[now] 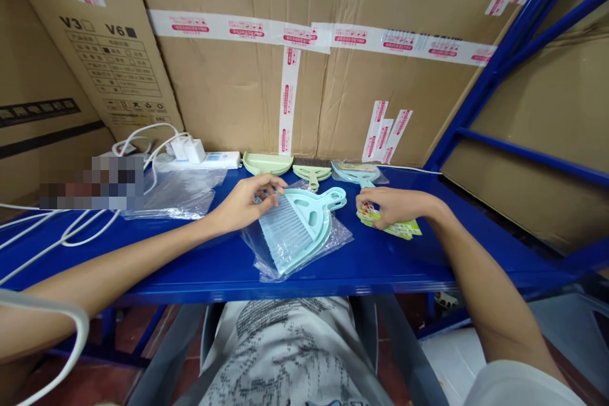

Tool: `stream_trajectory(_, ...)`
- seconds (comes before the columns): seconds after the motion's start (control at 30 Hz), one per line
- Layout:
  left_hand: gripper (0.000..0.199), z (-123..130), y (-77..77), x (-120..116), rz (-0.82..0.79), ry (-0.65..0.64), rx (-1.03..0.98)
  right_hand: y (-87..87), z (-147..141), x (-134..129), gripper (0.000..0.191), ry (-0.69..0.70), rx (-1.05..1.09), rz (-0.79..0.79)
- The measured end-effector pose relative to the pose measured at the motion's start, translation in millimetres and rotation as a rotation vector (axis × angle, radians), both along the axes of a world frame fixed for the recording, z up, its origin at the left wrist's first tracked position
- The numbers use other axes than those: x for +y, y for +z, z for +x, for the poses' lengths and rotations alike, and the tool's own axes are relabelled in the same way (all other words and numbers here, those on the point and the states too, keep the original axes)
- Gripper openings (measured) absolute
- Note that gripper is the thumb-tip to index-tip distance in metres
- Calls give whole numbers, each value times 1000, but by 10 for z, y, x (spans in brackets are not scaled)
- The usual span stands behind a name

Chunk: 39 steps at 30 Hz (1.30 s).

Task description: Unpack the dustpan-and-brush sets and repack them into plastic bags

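On the blue tabletop lies a light blue dustpan (326, 228) with a matching brush (285, 228), on or partly inside a clear plastic bag (337, 236). My left hand (252, 202) is at the set's upper left edge, its fingers bent and thumb apart. Whether its fingertips touch the bag or bristles is hard to tell. To the right, my right hand (387, 204) has its fingers closed on a small stack of yellow-green printed cards (402, 228), low over the table. Behind it lies another light blue set (356, 171) in clear plastic, with a printed card on it.
Green dustpans (267, 163) stand along the back, one with a small green brush (312, 174). Flat clear bags (183, 193), a power strip (223, 159) and white cables (90, 241) occupy the left. Cardboard (228, 89) walls the back; a blue frame (504, 63) rises right.
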State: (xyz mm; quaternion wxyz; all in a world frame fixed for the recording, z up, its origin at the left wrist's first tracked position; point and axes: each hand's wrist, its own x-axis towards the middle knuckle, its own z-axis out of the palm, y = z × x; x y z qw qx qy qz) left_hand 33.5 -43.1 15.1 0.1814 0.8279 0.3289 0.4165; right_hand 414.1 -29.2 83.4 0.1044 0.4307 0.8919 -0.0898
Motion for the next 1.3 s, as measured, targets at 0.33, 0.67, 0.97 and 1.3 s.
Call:
stream_trajectory(0.33, 23, 25, 25, -44, -26, -11, -39, 112, -207, -148, 50, -71, 944, 265)
stream_trajectory(0.67, 96, 146, 51, -265, -26, -166, -197, -248, -795, -384, 40, 0, 1671, -56)
stream_trajectory(0.97, 42, 54, -12, -115, 11, -6, -17, -496, -803, -270, 34, -80, 1210, 45)
stream_trajectory(1.3, 26, 75, 81, -184, 51, -26, -3, -356, -697, -344, 32, 218, 871, 387)
